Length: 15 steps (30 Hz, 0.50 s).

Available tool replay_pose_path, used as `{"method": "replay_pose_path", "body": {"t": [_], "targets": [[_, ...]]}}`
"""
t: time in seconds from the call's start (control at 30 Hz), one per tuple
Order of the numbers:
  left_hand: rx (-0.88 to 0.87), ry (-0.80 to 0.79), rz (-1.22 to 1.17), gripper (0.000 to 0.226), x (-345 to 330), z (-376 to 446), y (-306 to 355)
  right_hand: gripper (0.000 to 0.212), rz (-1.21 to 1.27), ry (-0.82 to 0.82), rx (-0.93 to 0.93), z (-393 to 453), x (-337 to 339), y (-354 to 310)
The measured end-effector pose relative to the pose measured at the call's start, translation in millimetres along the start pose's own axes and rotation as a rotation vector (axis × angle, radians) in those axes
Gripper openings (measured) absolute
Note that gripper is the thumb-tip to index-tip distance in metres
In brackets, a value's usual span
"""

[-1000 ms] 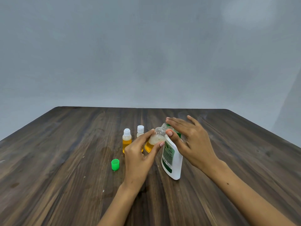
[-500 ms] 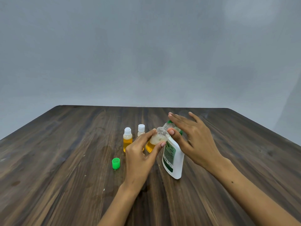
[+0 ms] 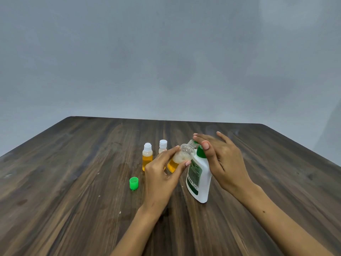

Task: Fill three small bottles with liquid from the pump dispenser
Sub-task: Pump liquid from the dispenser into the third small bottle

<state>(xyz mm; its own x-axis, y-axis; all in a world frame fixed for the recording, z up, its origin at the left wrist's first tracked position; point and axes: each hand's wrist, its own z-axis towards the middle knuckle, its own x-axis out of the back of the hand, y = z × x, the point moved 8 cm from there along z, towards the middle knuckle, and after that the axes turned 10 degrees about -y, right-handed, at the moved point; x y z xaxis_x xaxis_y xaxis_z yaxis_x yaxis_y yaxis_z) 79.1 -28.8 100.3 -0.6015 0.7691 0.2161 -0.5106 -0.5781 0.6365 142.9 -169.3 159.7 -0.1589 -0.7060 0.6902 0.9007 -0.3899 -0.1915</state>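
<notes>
Left hand (image 3: pixel 158 174) fingers (image 3: pixel 184 164) pinch tilted open bottle (image 3: pixel 181 157) against dispenser (image 3: pixel 200 174).

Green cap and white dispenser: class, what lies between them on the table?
The left hand, holding the tilted uncapped small bottle, lies between green cap and dispenser, head view.

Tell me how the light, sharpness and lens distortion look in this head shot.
Head view: soft, even light, with faint shadows under the left hand and the dispenser; no strong glare on the table; the small bottle and both hands look fairly sharp, the right hand slightly soft; the dispenser's label print is too small to read; the wide lens splays the table edges outward.
</notes>
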Motion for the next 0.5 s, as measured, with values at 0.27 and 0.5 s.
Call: {"method": "replay_pose_path", "body": {"t": [0.27,0.5], "targets": [[0.002,0.005,-0.001,0.043,0.4,0.7,-0.5,0.072,0.055,0.018,-0.028,2.1,-0.1,3.4],[0.006,-0.001,-0.002,0.042,-0.1,-0.2,-2.0,0.074,0.059,0.021,-0.019,7.9,4.8,1.3]]}}
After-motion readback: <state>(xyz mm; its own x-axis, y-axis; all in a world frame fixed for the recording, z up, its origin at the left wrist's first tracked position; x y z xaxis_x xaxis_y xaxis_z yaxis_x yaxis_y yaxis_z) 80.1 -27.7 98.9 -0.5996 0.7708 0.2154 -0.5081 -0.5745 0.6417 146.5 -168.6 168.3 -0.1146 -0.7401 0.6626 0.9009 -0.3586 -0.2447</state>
